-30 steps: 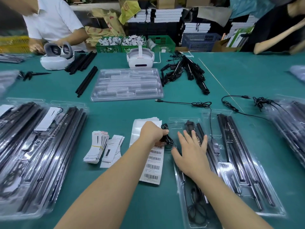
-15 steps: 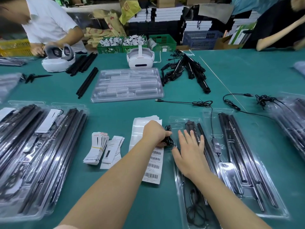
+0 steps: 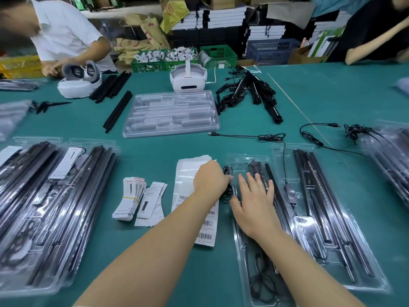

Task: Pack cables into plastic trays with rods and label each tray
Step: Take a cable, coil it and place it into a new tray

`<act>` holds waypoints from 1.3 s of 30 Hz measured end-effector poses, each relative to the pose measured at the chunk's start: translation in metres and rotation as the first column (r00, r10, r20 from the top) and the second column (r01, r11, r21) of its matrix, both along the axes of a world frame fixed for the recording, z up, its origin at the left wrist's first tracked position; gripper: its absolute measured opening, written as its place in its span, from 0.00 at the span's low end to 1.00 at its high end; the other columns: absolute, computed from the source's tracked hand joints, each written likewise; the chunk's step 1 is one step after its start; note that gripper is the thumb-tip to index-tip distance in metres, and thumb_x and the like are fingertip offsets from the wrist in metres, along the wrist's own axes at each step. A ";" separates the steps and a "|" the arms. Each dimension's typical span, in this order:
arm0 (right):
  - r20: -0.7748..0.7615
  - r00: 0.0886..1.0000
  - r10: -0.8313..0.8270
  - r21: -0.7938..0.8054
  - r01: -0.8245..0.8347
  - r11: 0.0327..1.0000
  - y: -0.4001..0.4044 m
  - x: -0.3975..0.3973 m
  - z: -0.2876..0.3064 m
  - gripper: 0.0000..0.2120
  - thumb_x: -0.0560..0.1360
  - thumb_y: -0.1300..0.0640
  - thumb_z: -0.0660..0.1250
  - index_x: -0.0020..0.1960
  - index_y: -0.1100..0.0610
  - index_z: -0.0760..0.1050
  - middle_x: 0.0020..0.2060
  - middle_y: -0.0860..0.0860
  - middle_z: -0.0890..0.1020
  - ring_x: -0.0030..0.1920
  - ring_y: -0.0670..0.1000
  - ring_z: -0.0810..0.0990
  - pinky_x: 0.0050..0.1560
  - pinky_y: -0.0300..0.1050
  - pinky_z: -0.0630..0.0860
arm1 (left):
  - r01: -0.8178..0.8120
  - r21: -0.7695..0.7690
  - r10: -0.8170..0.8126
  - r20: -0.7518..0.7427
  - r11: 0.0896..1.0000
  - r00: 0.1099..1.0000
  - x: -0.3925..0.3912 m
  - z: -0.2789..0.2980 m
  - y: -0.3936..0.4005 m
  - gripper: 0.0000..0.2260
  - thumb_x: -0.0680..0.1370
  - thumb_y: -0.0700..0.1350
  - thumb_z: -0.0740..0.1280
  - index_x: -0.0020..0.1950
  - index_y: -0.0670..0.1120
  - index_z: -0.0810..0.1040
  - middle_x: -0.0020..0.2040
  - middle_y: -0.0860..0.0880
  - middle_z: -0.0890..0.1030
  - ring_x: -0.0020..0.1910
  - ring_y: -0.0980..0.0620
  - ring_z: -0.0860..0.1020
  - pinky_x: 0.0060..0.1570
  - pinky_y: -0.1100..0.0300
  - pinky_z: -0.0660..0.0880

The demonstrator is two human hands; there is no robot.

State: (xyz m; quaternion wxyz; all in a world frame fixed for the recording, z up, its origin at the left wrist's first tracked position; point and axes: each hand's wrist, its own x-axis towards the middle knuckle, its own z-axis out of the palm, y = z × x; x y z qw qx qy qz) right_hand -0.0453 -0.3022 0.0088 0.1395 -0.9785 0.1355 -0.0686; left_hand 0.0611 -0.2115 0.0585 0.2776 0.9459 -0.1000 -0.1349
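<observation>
the tray (image 3: 243,258) we were packing lay on the green table (image 3: 221,284) just right of centre, a long clear plastic tray holding black rods (image 3: 271,173) along its far half and a loose black cable (image 3: 262,282) in its near end. our right hand (image 3: 254,200) lay flat on top of the tray, fingers straight and spread, pressing on the rods and gripping nothing. our left hand (image 3: 210,180) was just beside it at the tray's left edge, fingers curled around a small coiled cable (image 3: 228,180); the fingertips were hidden, so we could not tell how tightly they pinched it. the two hands were near each other but not touching.

under our left wrist lay a strip of barcode labels (image 3: 207,229) on its white backing sheet. left of that sat a banded bundle of paper tags (image 3: 130,200) and a few loose ones beside it. a second tray with rods (image 3: 332,218) lay touching the first on its right, and a black lead (image 3: 243,136) ran across the table beyond both. filled trays (image 3: 44,207) were stacked at our far left. further off sat an empty clear tray (image 3: 172,114), loose black rods (image 3: 117,111), a tangle of black parts (image 3: 250,94) and two white headsets (image 3: 188,78).
</observation>
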 end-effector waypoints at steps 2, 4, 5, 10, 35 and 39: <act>0.002 1.000 0.000 -0.004 0.000 1.000 0.000 -0.001 0.000 0.32 0.79 0.44 0.47 0.81 0.54 0.50 0.80 0.55 0.54 0.80 0.56 0.46 0.76 0.61 0.34 | 0.002 -0.002 -0.002 0.013 1.000 1.000 -0.001 0.000 -0.001 0.14 0.77 0.51 0.72 0.40 0.42 0.75 0.33 0.46 0.76 0.36 0.45 0.77 0.35 0.57 0.72; 0.010 1.000 -0.003 0.000 0.003 1.000 0.000 -0.001 0.000 0.31 0.80 0.45 0.48 0.80 0.54 0.50 0.80 0.55 0.54 0.80 0.56 0.46 0.76 0.61 0.34 | 0.013 -0.015 -0.012 0.024 1.000 1.000 -0.001 0.002 -0.001 0.13 0.76 0.49 0.73 0.41 0.40 0.79 0.34 0.45 0.78 0.36 0.45 0.78 0.35 0.56 0.74; 0.015 1.000 -0.004 0.002 0.004 1.000 0.000 -0.001 0.000 0.31 0.80 0.45 0.48 0.80 0.54 0.50 0.80 0.55 0.54 0.80 0.56 0.46 0.76 0.61 0.34 | 0.022 -0.030 -0.021 0.024 0.999 0.999 -0.002 0.003 -0.001 0.13 0.76 0.49 0.73 0.42 0.39 0.81 0.36 0.44 0.81 0.37 0.44 0.80 0.37 0.56 0.76; 0.024 1.000 -0.006 0.013 0.005 1.000 0.001 -0.001 0.002 0.31 0.81 0.46 0.50 0.81 0.54 0.51 0.80 0.55 0.54 0.80 0.56 0.46 0.76 0.61 0.34 | 0.050 -0.081 -0.050 0.005 0.995 0.999 -0.002 0.005 -0.001 0.08 0.76 0.49 0.74 0.46 0.44 0.86 0.42 0.45 0.85 0.42 0.46 0.83 0.44 0.56 0.80; 0.011 1.000 -0.020 0.014 0.020 1.000 0.002 -0.003 0.007 0.30 0.81 0.45 0.51 0.80 0.53 0.53 0.80 0.54 0.55 0.80 0.55 0.46 0.76 0.59 0.33 | -0.018 -0.282 -0.111 -0.435 0.959 0.893 0.010 0.022 0.014 0.20 0.77 0.27 0.58 0.46 0.47 0.85 0.42 0.42 0.83 0.36 0.46 0.78 0.45 0.53 0.80; 0.008 1.000 -0.019 0.002 0.019 1.000 0.002 -0.003 0.008 0.30 0.81 0.45 0.51 0.80 0.53 0.53 0.80 0.54 0.54 0.80 0.54 0.45 0.76 0.59 0.33 | 0.011 -0.247 -0.130 -0.471 0.969 0.873 0.005 0.027 0.015 0.18 0.79 0.30 0.59 0.58 0.47 0.83 0.40 0.43 0.80 0.33 0.47 0.77 0.48 0.50 0.83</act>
